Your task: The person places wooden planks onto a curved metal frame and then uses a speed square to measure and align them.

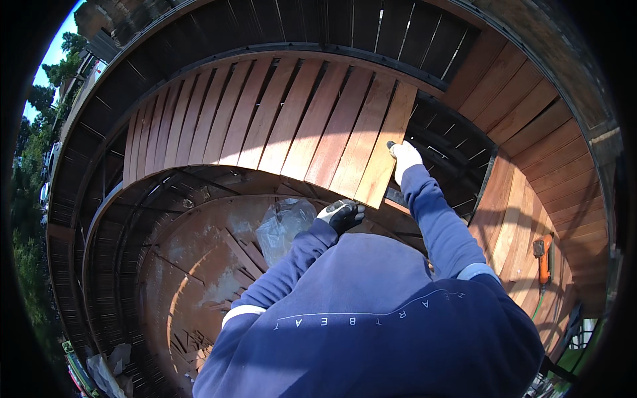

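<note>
A light yellowish wooden plank (387,126) lies at the right end of a curved row of reddish-brown planks (272,119). My right hand (404,159), in a white glove with dark fingertips, is closed on its right edge, about midway along. At the plank's near end, my left hand (341,215), in a white and black glove, has its fingers curled against the end edge. Part of the left fingers' grip is hidden. Narrow dark gaps separate most of the planks in the row.
Right of the plank, open dark metal framing (448,142) shows gaps. An orange power tool (543,260) lies on boards (507,212) at the right. Below the row, a clear plastic bag (286,229) and wood offcuts (239,255) lie on the lower floor (192,245).
</note>
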The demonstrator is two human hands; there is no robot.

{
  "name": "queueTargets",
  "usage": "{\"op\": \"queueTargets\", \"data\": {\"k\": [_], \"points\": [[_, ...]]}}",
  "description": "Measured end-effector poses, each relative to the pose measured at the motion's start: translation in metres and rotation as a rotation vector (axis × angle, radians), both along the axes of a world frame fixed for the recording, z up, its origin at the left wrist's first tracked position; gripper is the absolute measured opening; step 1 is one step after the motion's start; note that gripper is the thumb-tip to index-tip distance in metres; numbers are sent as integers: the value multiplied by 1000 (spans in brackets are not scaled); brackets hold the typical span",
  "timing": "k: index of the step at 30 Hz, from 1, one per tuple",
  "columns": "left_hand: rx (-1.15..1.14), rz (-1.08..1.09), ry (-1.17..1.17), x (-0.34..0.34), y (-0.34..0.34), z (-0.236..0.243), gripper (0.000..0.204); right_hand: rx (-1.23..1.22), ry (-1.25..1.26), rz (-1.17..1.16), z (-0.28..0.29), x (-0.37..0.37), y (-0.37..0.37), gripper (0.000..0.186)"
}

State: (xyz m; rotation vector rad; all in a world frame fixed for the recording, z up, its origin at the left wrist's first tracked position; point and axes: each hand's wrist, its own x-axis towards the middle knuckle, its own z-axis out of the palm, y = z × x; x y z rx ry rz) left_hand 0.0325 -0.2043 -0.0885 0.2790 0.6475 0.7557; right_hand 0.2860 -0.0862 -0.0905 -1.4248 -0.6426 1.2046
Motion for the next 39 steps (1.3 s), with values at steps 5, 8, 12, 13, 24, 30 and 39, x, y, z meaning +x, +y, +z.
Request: {"op": "queueTargets", "data": {"k": [5,8,12,13,24,30,39], "points": [[37,1,-20,-2,2,0,20,13,42,45,-22,10,6,13],[55,13,-84,0,4,-8,21,58,64,30,-19,3,4,11],[39,24,-48,1,7,-10,18,87,105,-7,-13,-3,1,13],[49,30,-11,1,6,-14,17,84,91,-4,-12,-3,1,14],[365,-19,242,3,11,-31,15,-45,-325,0,-13,0,-5,52],[183,-184,105,4,9,-15,23,29,57,-74,23,19,-45,43],[-177,-248,-22,22,7,-32,14,64,0,-7,30,58,-125,39]]}}
